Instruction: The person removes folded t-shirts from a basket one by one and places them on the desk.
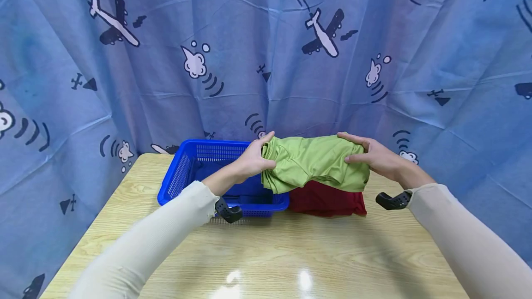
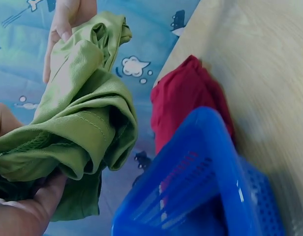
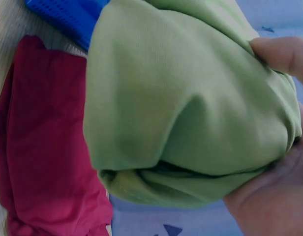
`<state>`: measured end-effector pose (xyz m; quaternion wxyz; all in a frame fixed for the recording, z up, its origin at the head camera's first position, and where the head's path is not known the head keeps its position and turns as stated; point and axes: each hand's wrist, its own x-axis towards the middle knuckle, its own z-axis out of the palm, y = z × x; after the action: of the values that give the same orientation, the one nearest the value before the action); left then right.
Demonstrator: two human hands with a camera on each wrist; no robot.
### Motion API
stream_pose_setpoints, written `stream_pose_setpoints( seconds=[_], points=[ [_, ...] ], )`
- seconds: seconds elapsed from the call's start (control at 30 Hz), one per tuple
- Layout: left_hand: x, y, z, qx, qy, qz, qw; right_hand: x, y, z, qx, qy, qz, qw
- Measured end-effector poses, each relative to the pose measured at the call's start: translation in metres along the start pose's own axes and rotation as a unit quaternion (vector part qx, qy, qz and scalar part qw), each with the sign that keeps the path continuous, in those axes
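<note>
A folded light-green garment [image 1: 316, 158] hangs in the air between both hands, its layers loose at the left end. My left hand [image 1: 253, 157] grips its left end, thumb on the near side. At the other end my right hand [image 1: 376, 156] holds it between thumb and fingers, as the right wrist view also shows of the garment [image 3: 191, 98]. Below it a folded dark-red cloth [image 1: 328, 201] lies on the table, partly covered from the head view. Left of that stands a blue plastic basket [image 1: 183, 193] with dark-blue cloth [image 1: 249, 188] inside, under the left forearm.
The wooden table [image 1: 266, 253] reaches toward the front, with bright reflections near its front. Behind it hangs a blue curtain [image 1: 266, 59] printed with planes and clouds. The basket's rim [image 2: 205, 118] stands close to the red cloth [image 2: 186, 98].
</note>
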<state>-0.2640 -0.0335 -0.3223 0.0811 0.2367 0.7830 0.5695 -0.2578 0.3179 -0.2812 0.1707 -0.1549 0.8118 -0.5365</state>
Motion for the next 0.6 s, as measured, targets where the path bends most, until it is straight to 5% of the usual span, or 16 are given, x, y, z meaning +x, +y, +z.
stream_pose_setpoints(
  seconds=[0.4, 0.6],
  points=[
    [0.009, -0.001, 0.029, -0.019, 0.012, 0.006, 0.9997, -0.015, 0.015, -0.021, -0.003, -0.005, 0.002, 1.0000],
    [0.012, -0.001, 0.046, -0.011, -0.011, -0.006, 0.9999, -0.031, 0.023, -0.031, -0.024, -0.001, 0.027, 0.9993]
  ],
)
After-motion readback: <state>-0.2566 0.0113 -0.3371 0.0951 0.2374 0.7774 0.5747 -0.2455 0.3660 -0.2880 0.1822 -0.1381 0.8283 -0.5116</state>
